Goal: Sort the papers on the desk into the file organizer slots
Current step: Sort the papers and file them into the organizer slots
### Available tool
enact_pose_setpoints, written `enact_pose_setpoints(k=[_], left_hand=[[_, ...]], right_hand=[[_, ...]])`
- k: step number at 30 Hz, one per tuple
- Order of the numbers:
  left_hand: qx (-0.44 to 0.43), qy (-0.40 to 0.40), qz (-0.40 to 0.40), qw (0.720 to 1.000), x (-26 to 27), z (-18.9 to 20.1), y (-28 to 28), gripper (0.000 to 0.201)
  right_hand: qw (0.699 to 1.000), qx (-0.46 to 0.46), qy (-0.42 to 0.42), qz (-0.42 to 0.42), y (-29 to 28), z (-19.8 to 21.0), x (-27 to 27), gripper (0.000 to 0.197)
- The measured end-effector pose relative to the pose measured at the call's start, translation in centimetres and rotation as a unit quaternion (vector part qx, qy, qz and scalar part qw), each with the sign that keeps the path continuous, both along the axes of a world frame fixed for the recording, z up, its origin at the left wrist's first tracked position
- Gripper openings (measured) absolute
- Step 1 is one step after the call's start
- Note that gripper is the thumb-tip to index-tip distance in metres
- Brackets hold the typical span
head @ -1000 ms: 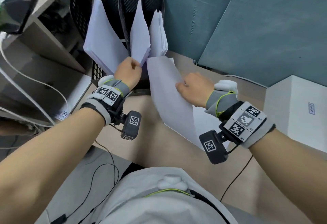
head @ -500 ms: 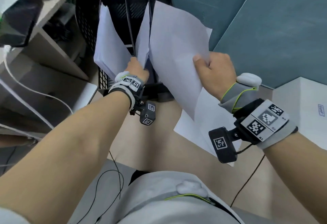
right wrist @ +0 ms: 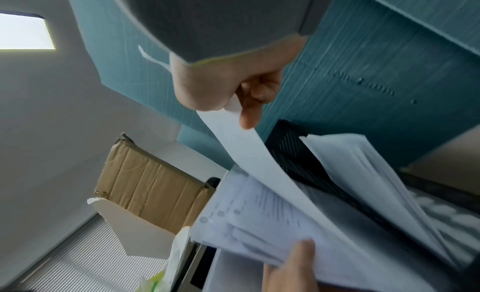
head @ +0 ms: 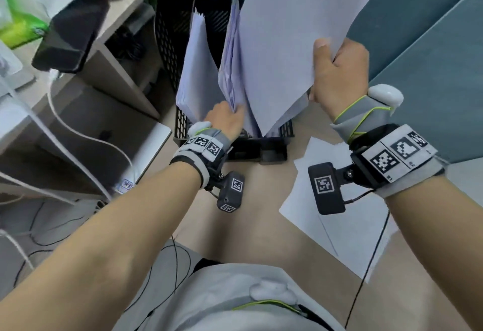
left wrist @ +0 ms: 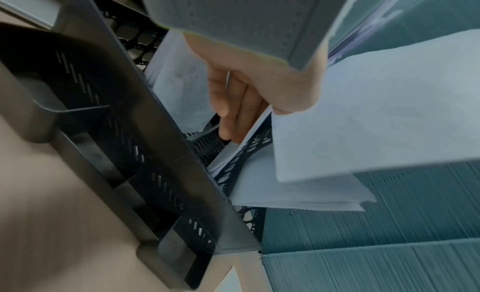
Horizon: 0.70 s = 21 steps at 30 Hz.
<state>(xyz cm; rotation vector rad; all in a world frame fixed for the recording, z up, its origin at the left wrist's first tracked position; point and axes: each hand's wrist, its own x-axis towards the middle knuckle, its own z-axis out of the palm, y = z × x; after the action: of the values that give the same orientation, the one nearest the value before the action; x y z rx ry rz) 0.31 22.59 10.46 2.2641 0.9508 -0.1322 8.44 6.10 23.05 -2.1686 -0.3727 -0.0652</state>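
Note:
A black mesh file organizer [head: 170, 43] stands at the back of the desk with white papers in its slots. My left hand [head: 230, 113] reaches in from the front and grips the middle paper stack [head: 231, 64], tilting it left; in the left wrist view its fingers [left wrist: 233, 103] lie along that stack [left wrist: 249, 136]. My right hand [head: 324, 53] pinches a white sheet [head: 292, 30] by its right edge, upright over the right slot, its lower corner down among the papers there. The right wrist view shows thumb and fingers [right wrist: 249, 111] clamped on the sheet [right wrist: 259, 163].
Several loose sheets [head: 326, 226] lie on the desk under my right wrist. A shelf unit with a laptop [head: 104, 134], white cables [head: 78, 132] and a dark device [head: 70, 35] stands left. Teal partitions [head: 418, 43] close the back and right. A cardboard box [right wrist: 145, 183] sits high.
My right hand has lifted the sheet off the desk pile and carried it up over the organizer's right slot. The left hand has stayed on the middle stack, pulling it aside.

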Motion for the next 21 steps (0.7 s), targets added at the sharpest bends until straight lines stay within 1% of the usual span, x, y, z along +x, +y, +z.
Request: enact_pose_setpoints(k=[3,5,6,9,11,14,16,18,19,20,21], left_hand=[[-0.004,-0.009,0.009,1.0,-0.1,0.1,-0.1,0.05],[-0.004,-0.014,0.017,1.0,0.2,0.1,-0.3,0.049],[-0.005,-0.018,0.019,1.0,0.4,0.1,-0.4,0.047],[-0.002,-0.044,0.038,0.998,0.5,0.1,-0.5,0.041],[0.002,-0.053,0.049,0.997,0.5,-0.1,-0.3,0.037],[-0.005,-0.046,0.057,0.997,0.2,0.0,-0.3,0.036],[-0.013,-0.049,0.057,0.997,0.2,0.3,-0.2,0.036],[-0.026,-0.047,0.032,0.998,-0.1,0.1,0.1,0.027],[-0.034,-0.035,0.022,0.999,-0.3,0.0,0.3,0.024],[-0.042,-0.02,0.016,0.999,-0.6,-0.1,0.5,0.025],[-0.05,-0.01,0.013,0.999,-1.1,0.0,0.5,0.031]], right_hand=[[0.998,-0.042,0.02,0.042,2.3,-2.1,-0.2,0.025],[0.991,-0.103,0.046,0.072,3.6,-4.2,-0.5,0.037],[0.985,-0.135,0.056,0.087,4.1,-5.2,-0.7,0.038],[0.964,-0.214,0.094,0.125,5.0,-7.1,-2.1,0.03],[0.95,-0.248,0.115,0.151,5.2,-7.4,-3.0,0.035],[0.927,-0.296,0.101,0.208,5.1,-7.9,-3.8,0.034],[0.905,-0.322,0.092,0.261,5.1,-8.2,-3.8,0.039],[0.89,-0.337,0.091,0.295,5.0,-8.5,-3.8,0.033],[0.888,-0.338,0.095,0.296,4.9,-8.6,-3.7,0.028],[0.89,-0.333,0.096,0.296,4.6,-8.6,-3.6,0.026],[0.892,-0.329,0.098,0.293,4.1,-8.7,-3.5,0.026]])
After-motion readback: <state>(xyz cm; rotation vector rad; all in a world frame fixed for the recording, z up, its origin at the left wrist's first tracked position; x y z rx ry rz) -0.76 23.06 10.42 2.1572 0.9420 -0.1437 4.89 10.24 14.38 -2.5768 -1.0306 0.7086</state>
